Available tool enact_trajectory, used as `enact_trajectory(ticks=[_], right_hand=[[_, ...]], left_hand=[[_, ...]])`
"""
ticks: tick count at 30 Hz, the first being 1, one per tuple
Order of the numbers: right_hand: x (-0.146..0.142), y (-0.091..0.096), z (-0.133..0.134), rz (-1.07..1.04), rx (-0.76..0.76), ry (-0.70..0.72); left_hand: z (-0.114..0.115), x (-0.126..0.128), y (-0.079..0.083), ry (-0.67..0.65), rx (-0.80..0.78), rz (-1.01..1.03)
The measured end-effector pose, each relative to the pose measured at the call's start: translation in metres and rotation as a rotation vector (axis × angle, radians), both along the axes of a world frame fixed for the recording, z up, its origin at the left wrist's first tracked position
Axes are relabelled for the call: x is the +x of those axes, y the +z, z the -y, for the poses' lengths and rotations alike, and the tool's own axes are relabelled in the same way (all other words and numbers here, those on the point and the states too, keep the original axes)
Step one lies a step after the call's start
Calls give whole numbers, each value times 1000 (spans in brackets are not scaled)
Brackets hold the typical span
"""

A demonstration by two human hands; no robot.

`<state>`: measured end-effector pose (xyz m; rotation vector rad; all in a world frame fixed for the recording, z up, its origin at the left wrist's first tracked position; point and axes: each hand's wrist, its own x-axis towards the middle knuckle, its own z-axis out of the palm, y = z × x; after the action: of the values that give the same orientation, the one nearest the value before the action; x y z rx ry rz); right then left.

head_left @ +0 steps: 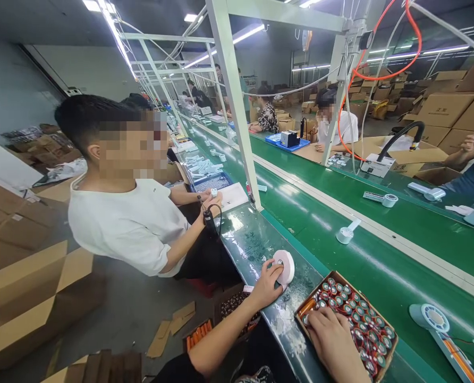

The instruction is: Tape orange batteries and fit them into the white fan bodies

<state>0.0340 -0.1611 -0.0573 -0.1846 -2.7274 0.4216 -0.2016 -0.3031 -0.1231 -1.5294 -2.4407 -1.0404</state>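
On the green conveyor belt sits a cardboard tray packed upright with battery cells — red-ringed, silver-topped. The right hand lies curled over them at the tray's corner — whether it grips one is hidden. Below the bench, a carton holds orange cylinders. The left hand clasps a pale pink ring-shaped part on the belt's edge.
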Motion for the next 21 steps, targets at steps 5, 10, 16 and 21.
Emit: enact_trajectory(ticks=[5,10,16,21], right_hand=[[0,25,-13,56,-269,-18],[16,67,-14,-375,-1093,-313],[18,91,-5,-486,-1529,-329],[25,102,4,-371,-1120,-392]], left_hand=[[5,4,11,20,26,-23],[22,31,51,-52,123,-67],[15,50,113,-284,172,-345],[9,60,131,-398,65,-449]])
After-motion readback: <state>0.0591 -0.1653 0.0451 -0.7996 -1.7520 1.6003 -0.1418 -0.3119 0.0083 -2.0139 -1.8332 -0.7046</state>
